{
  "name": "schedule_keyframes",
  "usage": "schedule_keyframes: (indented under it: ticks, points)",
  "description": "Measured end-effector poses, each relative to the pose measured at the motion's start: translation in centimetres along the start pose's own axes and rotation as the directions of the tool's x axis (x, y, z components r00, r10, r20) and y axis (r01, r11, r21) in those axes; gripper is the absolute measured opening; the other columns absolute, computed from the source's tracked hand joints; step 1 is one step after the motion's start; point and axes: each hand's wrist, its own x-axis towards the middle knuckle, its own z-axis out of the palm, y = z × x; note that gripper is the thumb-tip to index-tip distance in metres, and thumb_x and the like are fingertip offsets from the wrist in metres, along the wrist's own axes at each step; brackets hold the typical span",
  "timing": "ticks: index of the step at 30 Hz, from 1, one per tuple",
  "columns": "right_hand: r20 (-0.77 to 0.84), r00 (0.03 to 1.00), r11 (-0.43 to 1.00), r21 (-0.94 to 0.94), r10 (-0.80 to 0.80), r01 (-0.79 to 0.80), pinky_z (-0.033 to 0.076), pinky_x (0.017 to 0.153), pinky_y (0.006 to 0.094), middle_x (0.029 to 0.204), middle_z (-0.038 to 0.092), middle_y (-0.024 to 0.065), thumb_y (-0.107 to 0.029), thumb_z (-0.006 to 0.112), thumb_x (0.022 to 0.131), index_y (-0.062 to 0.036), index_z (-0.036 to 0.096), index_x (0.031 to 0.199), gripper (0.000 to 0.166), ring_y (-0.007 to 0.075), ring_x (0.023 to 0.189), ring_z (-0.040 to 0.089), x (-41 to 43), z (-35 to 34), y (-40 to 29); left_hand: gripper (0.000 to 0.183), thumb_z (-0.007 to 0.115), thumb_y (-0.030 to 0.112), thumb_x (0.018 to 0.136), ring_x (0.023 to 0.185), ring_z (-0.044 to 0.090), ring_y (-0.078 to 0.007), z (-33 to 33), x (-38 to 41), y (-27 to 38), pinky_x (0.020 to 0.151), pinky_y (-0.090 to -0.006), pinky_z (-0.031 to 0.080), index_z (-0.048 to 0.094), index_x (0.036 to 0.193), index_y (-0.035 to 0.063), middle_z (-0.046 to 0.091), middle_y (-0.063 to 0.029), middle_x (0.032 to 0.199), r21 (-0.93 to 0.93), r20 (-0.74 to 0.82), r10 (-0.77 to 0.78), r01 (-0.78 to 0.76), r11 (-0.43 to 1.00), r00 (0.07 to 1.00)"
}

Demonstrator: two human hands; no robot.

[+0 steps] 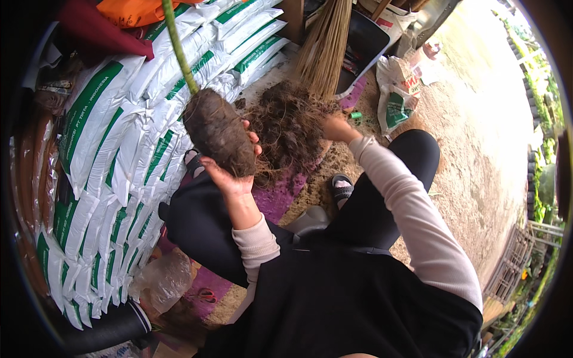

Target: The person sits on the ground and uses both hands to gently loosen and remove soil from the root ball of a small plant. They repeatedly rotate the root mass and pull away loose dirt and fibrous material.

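A brown root ball [219,132], packed in the shape of a pot, rests in my left hand [230,176]. My thumb and fingers wrap its lower end. A thick green stem [178,47] rises from its far end and leaves the top of the view. Beside it lies a dark heap of soil and fibrous roots [288,121]. My right hand [338,128] is at the heap's right edge, its fingers partly hidden, so I cannot tell whether they grip anything.
White-and-green plastic sacks [156,107] are stacked on the left. A stick broom [329,49] and a black dustpan [365,40] stand beyond the heap. An opened sack [397,96] lies right. Red-handled scissors [206,295] and a clear plastic bag [165,277] lie lower left.
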Motion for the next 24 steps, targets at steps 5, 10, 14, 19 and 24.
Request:
schedule_keyframes:
  ticks: [5, 10, 14, 19, 24]
  points:
    - [-0.031, 0.991, 0.974, 0.186, -0.127, 0.131, 0.047, 0.091, 0.0457, 0.127, 0.054, 0.0093, -0.015, 0.058, 0.082, -0.0110, 0.051, 0.135, 0.054, 0.0270, 0.118, 0.054, 1.3, 3.3, -7.5, 0.098, 0.066, 0.069, 0.074, 0.101, 0.057, -0.0356, -0.7, -1.1, 1.9, 0.071, -0.0407, 0.054, 0.033, 0.142, 0.0056, 0.048, -0.0233, 0.128, -0.064, -0.043, 0.061, -0.064, 0.996, 0.997]
    - [-0.219, 0.975, 0.978, 0.210, 0.039, 0.008, 0.041, 0.089, 0.0414, 0.120, 0.056, 0.0068, -0.019, 0.061, 0.083, -0.0101, 0.048, 0.138, 0.058, 0.0239, 0.113, 0.053, 3.0, 3.3, -11.1, 0.099, 0.066, 0.070, 0.074, 0.103, 0.052, -0.0322, -2.2, -1.7, 2.6, 0.072, -0.0389, 0.052, 0.031, 0.143, 0.0082, 0.046, -0.0213, 0.131, -0.119, -0.016, 0.083, -0.084, 0.989, 0.996]
    - [-0.278, 0.924, 0.932, 0.322, 0.262, -0.167, 0.040, 0.089, 0.0418, 0.116, 0.056, 0.0067, -0.025, 0.062, 0.083, -0.0094, 0.049, 0.137, 0.058, 0.0245, 0.113, 0.052, 4.5, 3.8, -10.6, 0.099, 0.066, 0.070, 0.074, 0.101, 0.053, -0.0323, -2.6, -1.7, 2.7, 0.070, -0.0389, 0.052, 0.030, 0.144, 0.0091, 0.045, -0.0212, 0.131, -0.060, -0.088, 0.087, -0.093, 0.994, 0.992]
    - [-0.202, 0.899, 0.834, 0.493, 0.389, -0.250, 0.039, 0.092, 0.0488, 0.117, 0.056, 0.0093, -0.041, 0.068, 0.083, -0.0068, 0.055, 0.125, 0.056, 0.0286, 0.115, 0.051, 7.1, 3.8, -8.4, 0.100, 0.067, 0.070, 0.074, 0.098, 0.054, -0.0318, -2.8, -1.1, 2.2, 0.068, -0.0388, 0.052, 0.029, 0.143, 0.0091, 0.046, -0.0208, 0.129, -0.032, -0.129, 0.074, -0.079, 0.996, 0.989]
    - [-0.157, 0.847, 0.681, 0.675, 0.508, -0.284, 0.037, 0.092, 0.0544, 0.116, 0.058, 0.0109, -0.037, 0.070, 0.084, -0.0081, 0.050, 0.127, 0.056, 0.0311, 0.117, 0.051, 8.5, 3.3, -9.7, 0.099, 0.067, 0.070, 0.073, 0.096, 0.054, -0.0306, -3.2, -0.8, 2.0, 0.067, -0.0376, 0.053, 0.030, 0.140, 0.0072, 0.045, -0.0198, 0.126, -0.033, -0.132, 0.073, -0.078, 0.996, 0.989]
